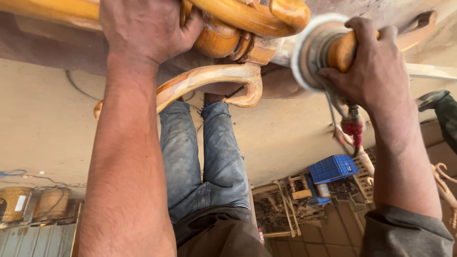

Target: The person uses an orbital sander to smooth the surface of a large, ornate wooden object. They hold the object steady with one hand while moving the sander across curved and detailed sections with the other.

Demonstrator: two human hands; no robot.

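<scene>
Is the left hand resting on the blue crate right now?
No. The left hand grips the carved wooden furniture piece, while the blue crate sits apart in the background.

Sandy floor point(43, 119) carries the curved wooden furniture piece point(209, 78), apparently.

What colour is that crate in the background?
The crate is blue, with a grid pattern; the head view shows it.

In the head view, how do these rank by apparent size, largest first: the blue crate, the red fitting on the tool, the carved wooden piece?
1. Carved wooden piece, nearest the camera.
2. Blue crate, farther off, so its true size is unsure.
3. Red fitting.
</scene>
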